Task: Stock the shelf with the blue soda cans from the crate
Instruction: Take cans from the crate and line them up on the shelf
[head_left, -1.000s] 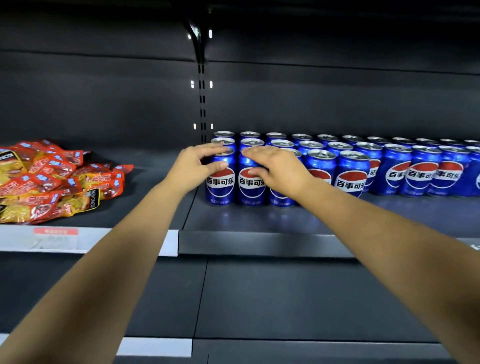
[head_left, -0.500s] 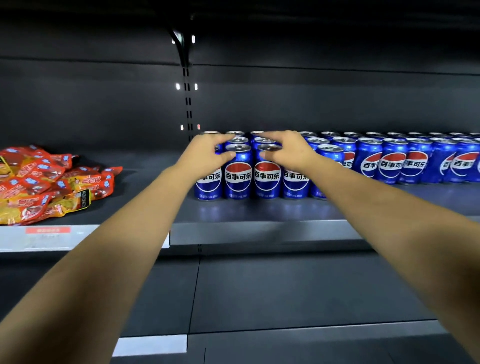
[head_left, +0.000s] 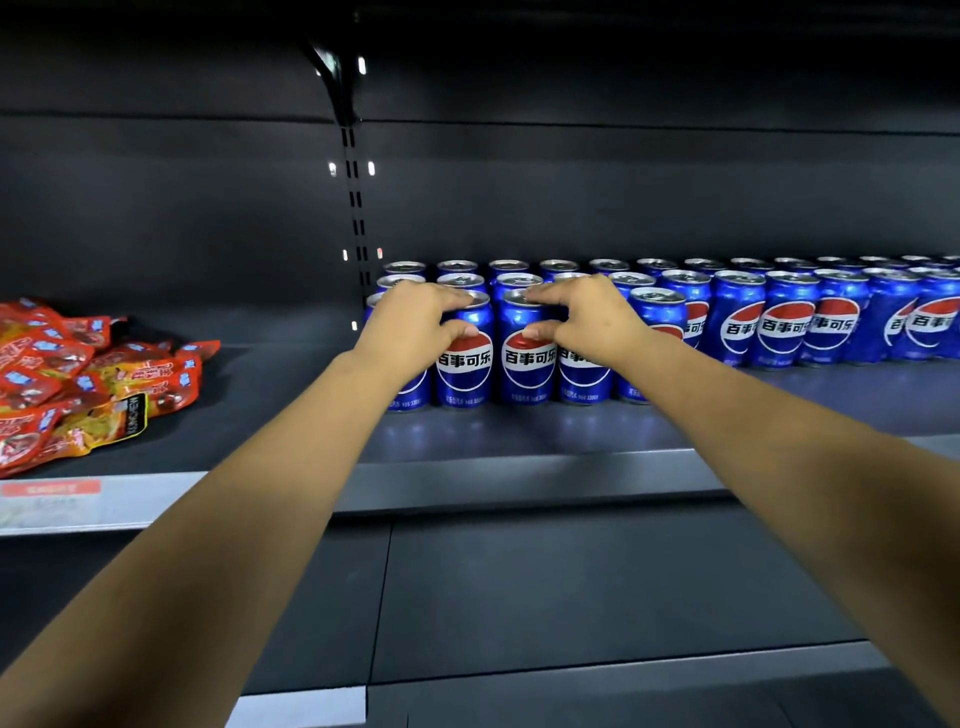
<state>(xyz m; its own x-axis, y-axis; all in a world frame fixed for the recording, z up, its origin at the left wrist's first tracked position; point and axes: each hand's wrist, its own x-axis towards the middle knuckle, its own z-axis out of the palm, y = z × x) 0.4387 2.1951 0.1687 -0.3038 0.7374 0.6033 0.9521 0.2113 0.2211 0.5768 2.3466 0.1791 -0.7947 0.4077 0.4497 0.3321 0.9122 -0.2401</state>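
Observation:
Several blue soda cans stand in rows on the dark shelf (head_left: 519, 431), running from its left end to the right edge of view. My left hand (head_left: 415, 327) grips one front-row can (head_left: 465, 371), fingers over its top and thumb on its face. My right hand (head_left: 587, 322) grips the can beside it (head_left: 530, 371) the same way. Both cans stand upright on the shelf, touching their neighbours. The crate is out of view.
A heap of red and orange snack packets (head_left: 78, 374) lies on the neighbouring shelf section to the left. A slotted upright post (head_left: 356, 208) divides the two sections. A bare lower shelf (head_left: 571, 587) sits beneath. Bare shelf surface lies in front of the cans.
Both hands have drawn closer together on the two front cans, thumbs now pressed on the can faces. The view has shifted slightly; the cans stay in place.

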